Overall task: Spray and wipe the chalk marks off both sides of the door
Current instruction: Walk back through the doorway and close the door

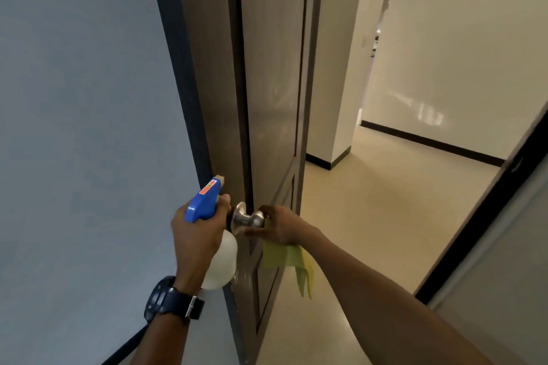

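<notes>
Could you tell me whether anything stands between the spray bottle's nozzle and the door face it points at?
Nothing visible does. The left hand grips the spray bottle, whose nozzle sits right by the door edge. The metal doorknob lies lower and to the right, held by the right hand along with the yellow cloth.

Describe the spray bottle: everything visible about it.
The spray bottle has a blue plastic trigger head with an orange-red sticker on top and a pale nozzle tip aimed up and away, toward the door. Its body is rounded, white, translucent-looking plastic; no contents can be made out. The left hand grips it around the neck, held roughly upright and tilted slightly, just left of the door's edge beside the metal knob. Whether it touches the door cannot be told.
</notes>
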